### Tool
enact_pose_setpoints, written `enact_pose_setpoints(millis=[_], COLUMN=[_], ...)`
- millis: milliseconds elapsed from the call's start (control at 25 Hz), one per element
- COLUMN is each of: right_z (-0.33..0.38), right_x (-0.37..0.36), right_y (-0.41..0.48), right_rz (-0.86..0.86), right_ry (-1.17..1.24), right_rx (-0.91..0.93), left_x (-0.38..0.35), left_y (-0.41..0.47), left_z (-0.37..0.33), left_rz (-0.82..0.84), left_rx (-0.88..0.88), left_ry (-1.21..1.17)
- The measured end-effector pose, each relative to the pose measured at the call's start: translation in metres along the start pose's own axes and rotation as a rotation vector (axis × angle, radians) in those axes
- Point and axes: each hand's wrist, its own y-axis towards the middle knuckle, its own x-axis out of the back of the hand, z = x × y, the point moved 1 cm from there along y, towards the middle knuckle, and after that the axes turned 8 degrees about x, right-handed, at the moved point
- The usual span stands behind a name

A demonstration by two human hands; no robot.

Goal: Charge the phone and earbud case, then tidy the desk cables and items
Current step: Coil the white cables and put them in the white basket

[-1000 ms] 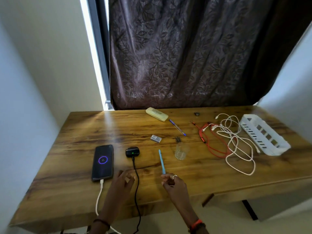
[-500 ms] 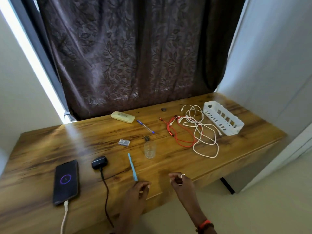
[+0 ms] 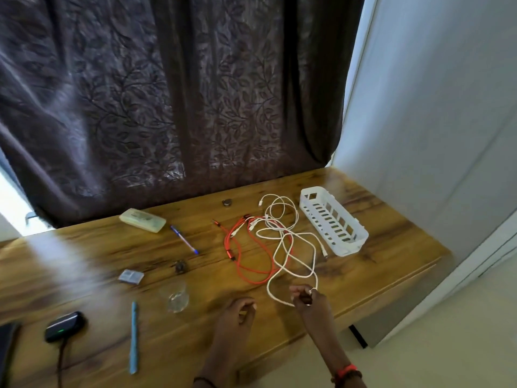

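At the wooden surface's (image 3: 84,261) front edge, the right hand (image 3: 306,298) pinches the looped white cable (image 3: 282,235); the left hand (image 3: 237,312) hovers loosely curled over bare woodgrain.

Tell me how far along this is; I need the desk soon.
Seemingly done: the earbud case shows a green light, black cable attached; the phone is cropped. In hand: the right hand pinches the near loop of the white cable. Left: it and the red cable lie tangled; blue pen, light-blue pen and glass loose, outside the white basket.
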Motion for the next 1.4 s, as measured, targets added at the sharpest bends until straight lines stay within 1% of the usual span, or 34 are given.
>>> enact_pose_setpoints(millis=[120, 280, 360, 440, 520, 600, 720, 840, 920, 1080, 1240, 1320, 1400], right_z=[-0.010, -0.019, -0.026, -0.035, -0.044, -0.053, -0.060, -0.062, -0.056, -0.045, -0.037, -0.029, -0.018], right_x=[0.037, 0.080, 0.093, 0.098, 0.095, 0.091, 0.088, 0.088, 0.088, 0.086, 0.087, 0.088, 0.089], right_y=[0.046, 0.097, 0.119, 0.140, 0.157, 0.169, 0.179, 0.194, 0.208, 0.232, 0.245, 0.251, 0.258], right_rz=[-0.037, -0.113, -0.166, -0.144, -0.075, -0.040, -0.055, -0.117, -0.121, -0.066, -0.058, -0.093, -0.122], right_ry=[0.000, -0.106, -0.180, -0.306, -0.509, -0.695, -0.820, -0.868, -0.888, -0.921, -0.857, -0.847, -0.825], right_rx=[-0.006, 0.001, 0.039, 0.076, 0.095, 0.139, 0.179, 0.247, 0.230, 0.204, 0.151, 0.204, 0.332], left_x=[-0.034, -0.063, -0.070, -0.073, -0.075, -0.076, -0.078, -0.073, -0.071, -0.070, -0.071, -0.073, -0.077], left_y=[0.028, 0.053, 0.062, 0.074, 0.088, 0.105, 0.133, 0.158, 0.176, 0.210, 0.240, 0.260, 0.280], left_z=[-0.015, -0.023, -0.022, -0.019, -0.015, -0.014, -0.021, -0.036, -0.042, -0.051, -0.069, -0.078, -0.083], left_rz=[-0.033, -0.062, -0.082, -0.118, -0.145, -0.148, -0.147, -0.141, -0.115, -0.086, -0.094, -0.098, -0.064], left_rx=[0.034, 0.046, 0.056, 0.068, 0.077, 0.099, 0.083, 0.058, 0.049, 0.033, 0.014, -0.006, 0.030], left_ry=[-0.025, -0.055, -0.059, -0.051, -0.033, -0.010, -0.010, -0.050, -0.052, -0.026, -0.018, 0.029, 0.073])
